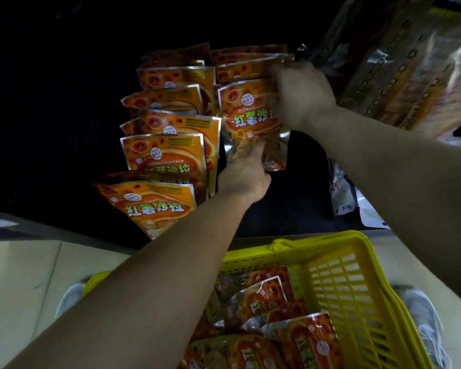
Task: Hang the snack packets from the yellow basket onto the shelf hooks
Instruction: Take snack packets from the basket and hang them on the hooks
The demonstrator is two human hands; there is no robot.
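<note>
Orange packet (248,121), left hand (244,177) grip pinching its bottom, right hand (301,94) grip clutching its top

Bare forearms (149,288), pale grey sneakers (422,310)

One yellow plastic basket (351,288) with slatted walls is counted. Orange foil snack packets (149,206) are seen in three groups. In the left hanging column (168,153) at least six are counted; those further back are too dark to be separated. In the right hanging column (240,70) at least three are counted, the front packet (250,121) included. At least four loose packets (264,294), overlapped, are made out inside the basket. Two bare hands are counted, the left hand (244,179) and the right hand (301,94). Two pale shoes (69,296) are seen, one at each side of the basket. At the upper right at least two brown patterned bags (399,75) are counted, and at least one white pouch (341,187) near the right edge.
</note>
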